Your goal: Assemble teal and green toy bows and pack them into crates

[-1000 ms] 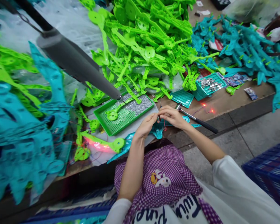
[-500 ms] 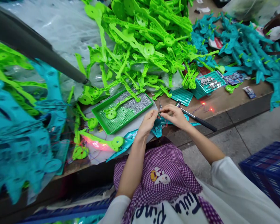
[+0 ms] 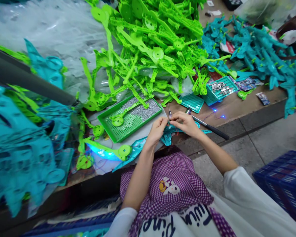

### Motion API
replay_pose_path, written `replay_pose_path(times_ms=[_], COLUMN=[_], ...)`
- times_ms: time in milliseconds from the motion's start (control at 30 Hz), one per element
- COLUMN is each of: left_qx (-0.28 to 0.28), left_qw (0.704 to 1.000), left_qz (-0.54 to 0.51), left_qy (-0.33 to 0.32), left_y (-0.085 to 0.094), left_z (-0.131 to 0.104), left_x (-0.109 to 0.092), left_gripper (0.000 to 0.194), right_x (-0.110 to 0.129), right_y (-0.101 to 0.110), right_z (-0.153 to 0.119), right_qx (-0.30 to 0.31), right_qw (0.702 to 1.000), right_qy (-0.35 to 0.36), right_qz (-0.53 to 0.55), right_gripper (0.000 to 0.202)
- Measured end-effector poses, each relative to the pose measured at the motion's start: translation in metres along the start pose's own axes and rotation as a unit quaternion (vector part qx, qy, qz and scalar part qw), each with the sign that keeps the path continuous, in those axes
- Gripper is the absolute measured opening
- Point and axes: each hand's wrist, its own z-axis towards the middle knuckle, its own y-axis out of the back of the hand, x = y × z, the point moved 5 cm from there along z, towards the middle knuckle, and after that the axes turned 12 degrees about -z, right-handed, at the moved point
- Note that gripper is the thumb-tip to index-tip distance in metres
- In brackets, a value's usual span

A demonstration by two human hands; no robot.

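My left hand [image 3: 157, 130] and my right hand [image 3: 184, 123] meet at the table's front edge, fingertips closed in a pinch. Between them is a small dark part [image 3: 168, 121], mostly covered by the fingers; it looks like a little circuit board. Just below lies a teal plastic shell [image 3: 166, 137] with thin red wires, its long arm running left under my left wrist. A lime-green piece [image 3: 124, 151] with a round end rests over that arm, glowing blue. To the right, two small lights [image 3: 214, 110] on thin wires shine blue on the table.
A green tray [image 3: 125, 133] of screws stands behind my hands. A black-handled hammer [image 3: 212, 127] and a screwdriver [image 3: 169, 113] lie close by. Coin cells fill a teal basket [image 3: 220, 90]. Lime-green parts [image 3: 148, 42] pile up behind; a dark pole [image 3: 34, 80] crosses the left.
The lights on the table and the glow in the lime-green piece turn from red to blue. The pole appears lower at the left. My hands stay almost in place.
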Motion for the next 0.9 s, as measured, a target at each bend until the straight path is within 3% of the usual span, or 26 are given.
replay_pose_path(times_ms=[567, 900], left_qx=[-0.030, -0.039], left_qw=[0.999, 0.999], left_qz=[-0.005, 0.011], left_qy=[0.022, -0.009], left_y=[0.0085, 0.0091], left_z=[-0.0055, -0.0046], left_x=[-0.0062, -0.0062], left_gripper=[0.038, 0.033], right_x=[-0.0072, -0.0051], right_y=[0.0025, 0.0038], right_z=[0.0047, 0.0066], right_qx=[0.056, 0.068], right_qw=[0.996, 0.996], right_qy=[-0.018, -0.006], right_qz=[0.070, 0.049], right_gripper=[0.035, 0.036])
